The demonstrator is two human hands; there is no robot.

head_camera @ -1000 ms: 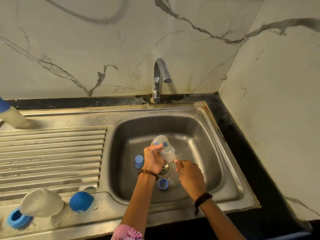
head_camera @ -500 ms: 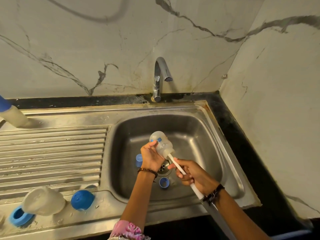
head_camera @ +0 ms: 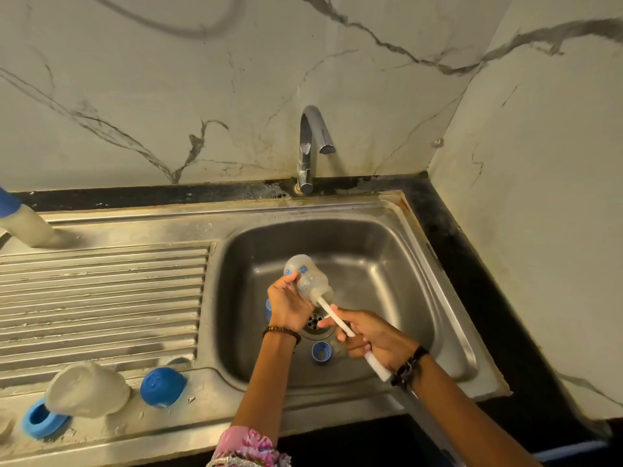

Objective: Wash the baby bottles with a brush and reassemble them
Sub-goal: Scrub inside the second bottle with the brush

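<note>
A head-worn camera looks down into a stainless steel sink (head_camera: 421,210) set in a dark table (head_camera: 472,264), in a corner of pale marble-veined walls.

Far left, a white bottle with a blue cap (head_camera: 20,220) leans at the edge of the picture. On the ridged draining board (head_camera: 101,298), near the front rim, lie a blue screw ring (head_camera: 40,421), a cloudy bottle body (head_camera: 87,394) on its side touching the ring, and just right of it a blue dome cap (head_camera: 163,387).

Over the basin, the left hand (head_camera: 290,306) grips a clear baby bottle (head_camera: 308,279), fingers curled round its body, mouth tilted down toward the right. A blue part (head_camera: 268,308) peeks out behind that hand on the basin floor, and another blue ring (head_camera: 321,352) lies near the drain (head_camera: 315,323).

The right hand (head_camera: 374,335) is closed round the white handle of a bottle brush (head_camera: 340,323), whose head sits inside the bottle. 1 second ago this hand was pressed close to the bottle mouth; since then it has drawn back along the handle line, so more white shaft shows between hand and bottle. That looks like the outward half of a scrubbing stroke, so this bottle is probably mid-wash and reassembly has not begun.

The chrome tap (head_camera: 312,150) stands behind the basin; no water is visibly running.
</note>
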